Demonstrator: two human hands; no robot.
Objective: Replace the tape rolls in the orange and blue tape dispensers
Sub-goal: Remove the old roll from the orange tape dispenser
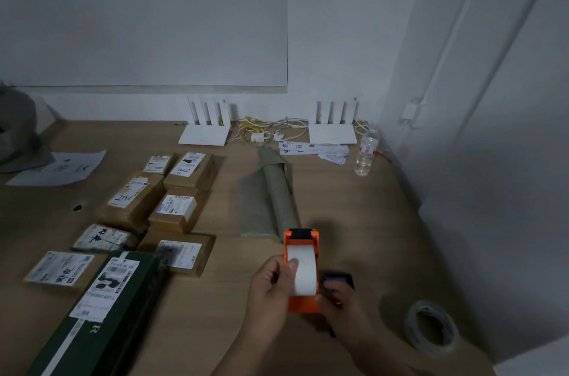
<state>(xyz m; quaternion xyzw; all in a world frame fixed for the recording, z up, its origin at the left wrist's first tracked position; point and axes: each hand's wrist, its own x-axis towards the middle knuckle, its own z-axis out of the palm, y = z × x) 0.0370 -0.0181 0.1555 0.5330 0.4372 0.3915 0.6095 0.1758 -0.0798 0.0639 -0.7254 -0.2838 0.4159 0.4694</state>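
Observation:
The orange tape dispenser (300, 241) is held up over the wooden table (215, 298), with a white tape roll (303, 271) seated in it. My left hand (271, 292) grips the dispenser's left side, its thumb pressed on the roll. From the right, my right hand (341, 305) holds the lower corner. The blue tape dispenser (337, 280) lies on the table just behind my right hand, mostly hidden. A clear tape roll (431, 326) lies flat near the table's right edge.
Several labelled cardboard parcels (172, 209) and a long dark green box (101, 308) fill the left. A grey rolled packet (278, 197) lies beyond the dispenser. Two white routers (206, 132), cables, paper slips and a water bottle (366, 151) stand by the wall.

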